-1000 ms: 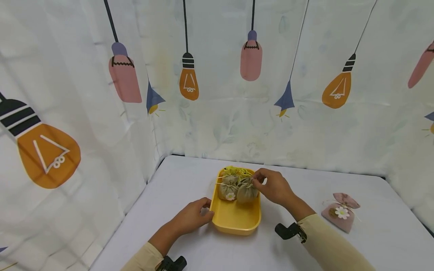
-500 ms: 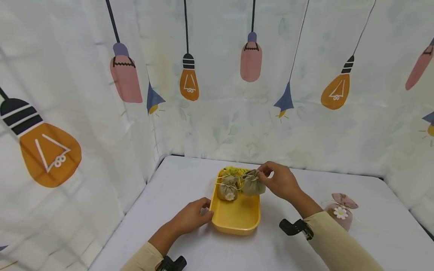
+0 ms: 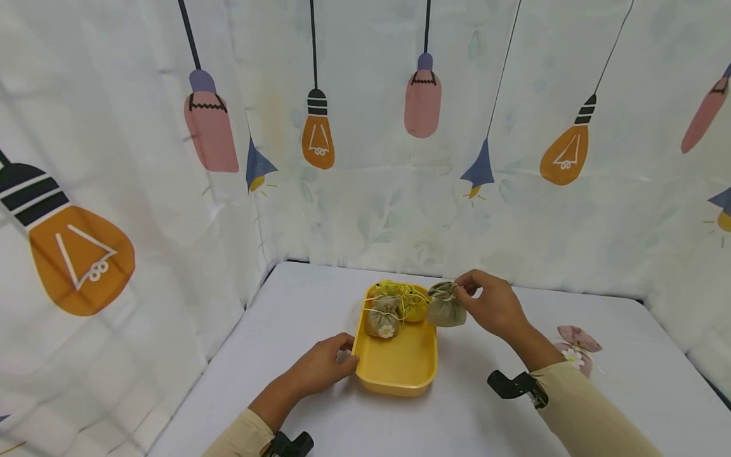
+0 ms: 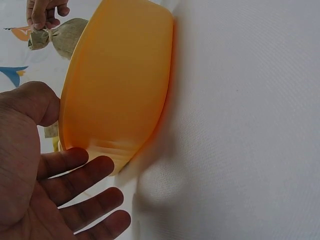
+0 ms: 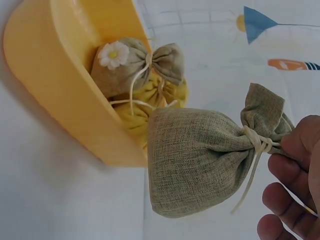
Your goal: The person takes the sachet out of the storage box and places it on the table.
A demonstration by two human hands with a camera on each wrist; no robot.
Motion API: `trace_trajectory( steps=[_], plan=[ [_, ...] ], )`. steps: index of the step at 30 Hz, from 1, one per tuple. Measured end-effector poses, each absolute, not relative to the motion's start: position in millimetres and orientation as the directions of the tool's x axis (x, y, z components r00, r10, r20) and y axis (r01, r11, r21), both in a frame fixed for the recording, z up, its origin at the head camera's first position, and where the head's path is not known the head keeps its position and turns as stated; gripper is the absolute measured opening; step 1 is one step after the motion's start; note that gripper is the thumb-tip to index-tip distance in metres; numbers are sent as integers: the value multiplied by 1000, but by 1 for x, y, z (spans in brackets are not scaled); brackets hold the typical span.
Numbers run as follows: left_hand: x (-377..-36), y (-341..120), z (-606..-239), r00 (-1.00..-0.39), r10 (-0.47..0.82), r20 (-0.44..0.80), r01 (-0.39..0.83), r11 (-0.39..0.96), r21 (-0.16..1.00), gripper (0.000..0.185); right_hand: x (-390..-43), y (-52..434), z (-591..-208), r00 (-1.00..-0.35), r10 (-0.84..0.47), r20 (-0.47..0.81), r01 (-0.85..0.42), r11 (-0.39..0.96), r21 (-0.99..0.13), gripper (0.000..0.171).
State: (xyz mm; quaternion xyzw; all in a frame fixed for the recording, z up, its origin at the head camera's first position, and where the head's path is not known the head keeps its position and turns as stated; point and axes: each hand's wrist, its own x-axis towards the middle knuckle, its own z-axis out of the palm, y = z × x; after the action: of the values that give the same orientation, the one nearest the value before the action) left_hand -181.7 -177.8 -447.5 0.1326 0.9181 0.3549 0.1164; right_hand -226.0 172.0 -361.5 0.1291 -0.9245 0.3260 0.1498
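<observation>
A yellow tray sits on the white table. My right hand pinches the tied neck of an olive-green linen pouch, which hangs in the air just past the tray's right rim. Inside the tray's far end lie a brown pouch with a daisy and a yellow pouch. My left hand rests against the tray's near-left wall, its fingers straight and touching it.
A pink pouch with a daisy lies on the table to the right, partly behind my right forearm. White curtains printed with light bulbs close in the table on the back and left. The table's near edge runs below my arms.
My right hand has lifted the olive-green pouch out of the tray and carried it up and to the right, past the rim. The left hand stays on the tray.
</observation>
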Motion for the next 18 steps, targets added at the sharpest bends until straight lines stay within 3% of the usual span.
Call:
trace_trajectory(
  steps=[18],
  plan=[
    [-180, -176, -444, -941, 318, -115, 163, 724, 670, 37, -224, 208, -365, -920, -95, 381, -313, 761, -568, 14]
  ],
)
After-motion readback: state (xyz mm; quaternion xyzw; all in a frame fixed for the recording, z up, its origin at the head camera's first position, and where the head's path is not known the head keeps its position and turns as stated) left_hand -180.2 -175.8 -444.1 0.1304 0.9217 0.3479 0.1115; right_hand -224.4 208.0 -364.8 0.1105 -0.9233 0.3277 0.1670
